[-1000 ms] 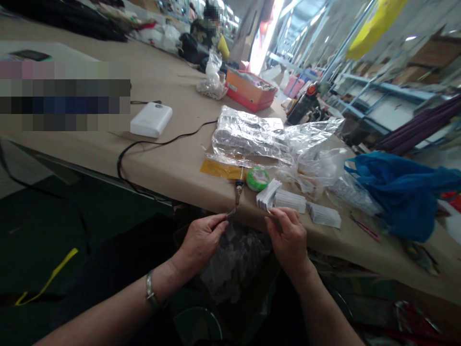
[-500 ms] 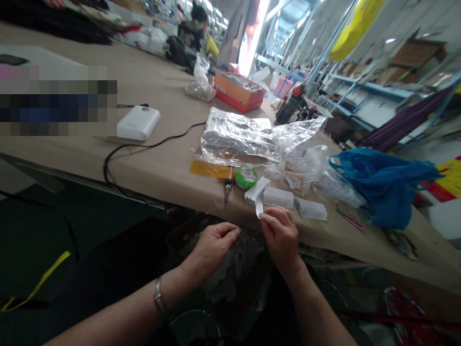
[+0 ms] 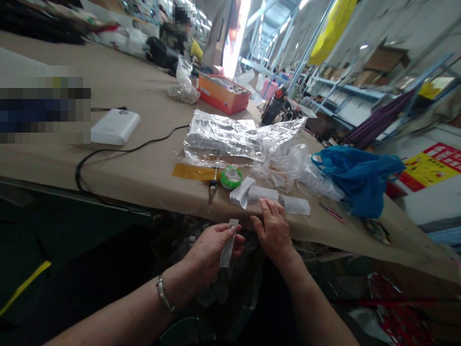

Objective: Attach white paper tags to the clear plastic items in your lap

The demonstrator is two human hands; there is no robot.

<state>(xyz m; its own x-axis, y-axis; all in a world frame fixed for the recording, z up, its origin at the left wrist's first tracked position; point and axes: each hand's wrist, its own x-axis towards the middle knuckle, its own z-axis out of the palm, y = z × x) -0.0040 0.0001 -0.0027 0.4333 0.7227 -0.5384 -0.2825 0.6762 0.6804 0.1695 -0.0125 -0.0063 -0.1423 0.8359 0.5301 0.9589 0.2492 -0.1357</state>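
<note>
My left hand [image 3: 211, 246] pinches a narrow white paper strip [image 3: 226, 251] between thumb and fingers, in front of the table edge. My right hand [image 3: 276, 228] has its fingers apart and rests at the edge, fingertips at the near side of the middle stack of white strips [image 3: 262, 193]; nothing shows in its grasp. To the left of that stack lies a fanned pile of strips [image 3: 242, 192], and on its right another flat stack [image 3: 296, 205]. A green-rimmed round container or roll [image 3: 231, 178] and a thin tool with a black collar [image 3: 212, 188] lie further left.
Clear plastic packaging [image 3: 223, 137] lies behind the stacks, beside a blue bag [image 3: 356, 178]. Pink-handled snips or tweezers [image 3: 332, 211] lie on the right. A black cable [image 3: 104, 152] runs past a white device [image 3: 115, 127]. An orange box [image 3: 223, 94] stands further back.
A white strip that was in my right fingers at the fanned pile is now in my left hand. My right hand has opened and moved towards the middle stack. The view has shifted right.
</note>
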